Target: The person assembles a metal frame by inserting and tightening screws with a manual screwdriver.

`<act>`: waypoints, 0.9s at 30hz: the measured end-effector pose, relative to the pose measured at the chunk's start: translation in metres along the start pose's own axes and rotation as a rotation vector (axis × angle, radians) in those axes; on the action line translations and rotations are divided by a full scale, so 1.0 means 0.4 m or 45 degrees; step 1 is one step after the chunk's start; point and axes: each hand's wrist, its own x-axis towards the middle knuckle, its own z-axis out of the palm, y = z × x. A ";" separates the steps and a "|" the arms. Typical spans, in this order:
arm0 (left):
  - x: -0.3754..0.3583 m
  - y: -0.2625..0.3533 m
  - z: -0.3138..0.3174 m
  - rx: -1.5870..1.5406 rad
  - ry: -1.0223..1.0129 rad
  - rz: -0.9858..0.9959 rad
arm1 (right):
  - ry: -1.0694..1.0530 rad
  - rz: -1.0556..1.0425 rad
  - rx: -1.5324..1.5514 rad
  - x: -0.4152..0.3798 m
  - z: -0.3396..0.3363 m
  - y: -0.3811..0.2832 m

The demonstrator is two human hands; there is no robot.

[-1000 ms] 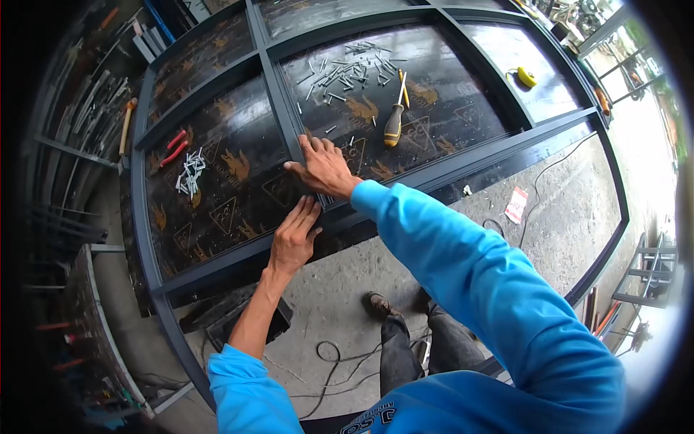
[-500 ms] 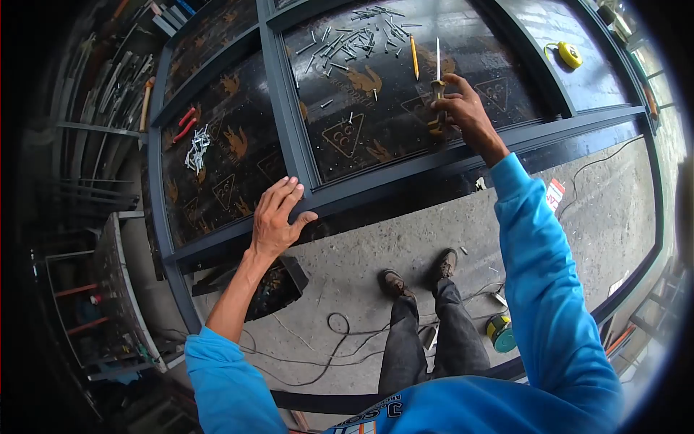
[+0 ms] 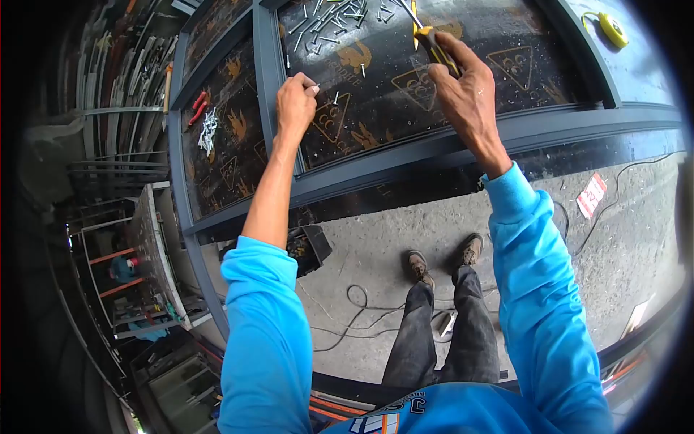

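Note:
My right hand [image 3: 468, 94] is closed around the yellow-and-black handle of a screwdriver [image 3: 434, 50], its shaft pointing away and to the left over the dark panel. With fingertips pinched together, my left hand [image 3: 295, 108] is at the grey metal frame's upright bar [image 3: 273, 87]; a small screw [image 3: 316, 86] shows at its thumb and finger. Two loose screws lie to its right, one of them a short screw [image 3: 335, 98] standing out against the panel. Beyond is a spread of long screws [image 3: 332, 22]. A yellow pencil [image 3: 416, 32] lies partly behind the screwdriver.
Left of the bar are red-handled pliers [image 3: 198, 108] and a second screw pile [image 3: 208, 132]. A yellow tape measure [image 3: 613, 30] rests at the far right. Below, a black bin [image 3: 309, 249], cables [image 3: 354, 311] and a red-and-white packet [image 3: 591, 195] are on the concrete floor.
My left hand has moved up from the front rail to a loose screw and closed its fingertips on it. My right hand still grips the screwdriver, now tilted to the left.

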 end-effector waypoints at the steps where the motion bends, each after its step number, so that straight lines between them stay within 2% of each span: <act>1: -0.015 0.012 0.003 0.104 0.184 0.085 | 0.054 -0.102 0.103 -0.001 0.005 -0.002; 2: -0.034 0.021 0.006 -0.082 0.190 -0.005 | 0.004 -0.020 0.183 -0.007 0.000 -0.006; 3: -0.066 0.068 -0.019 -0.523 0.249 -0.205 | 0.007 -0.015 0.195 -0.025 -0.024 -0.041; 4: -0.107 0.116 -0.049 -0.962 0.312 -0.404 | -0.207 0.283 0.479 -0.058 -0.061 -0.099; 5: -0.158 0.156 -0.074 -1.378 0.217 -0.484 | -0.433 0.574 0.760 -0.096 -0.089 -0.148; 7: -0.275 0.205 -0.100 -2.016 0.052 -0.570 | -0.752 0.773 0.832 -0.199 -0.141 -0.198; 8: -0.333 0.211 -0.100 -2.253 0.014 -0.586 | -0.766 0.757 0.667 -0.269 -0.143 -0.223; 9: -0.380 0.238 -0.115 -2.428 0.053 -0.750 | -0.770 0.735 0.491 -0.342 -0.142 -0.242; 11: -0.457 0.213 -0.113 -2.792 0.078 -0.803 | -0.710 0.936 0.392 -0.475 -0.142 -0.271; 13: -0.518 0.171 -0.122 -2.803 0.088 -0.835 | -0.672 1.070 0.355 -0.559 -0.137 -0.316; 15: -0.573 0.124 -0.131 -2.800 0.066 -0.886 | -0.586 1.069 0.331 -0.644 -0.107 -0.350; 18: -0.630 0.048 -0.153 -2.773 -0.065 -0.784 | -0.358 1.107 0.357 -0.773 -0.021 -0.404; 27: -0.754 -0.119 -0.231 -2.604 -0.379 -0.619 | -0.020 1.161 0.524 -1.037 0.184 -0.520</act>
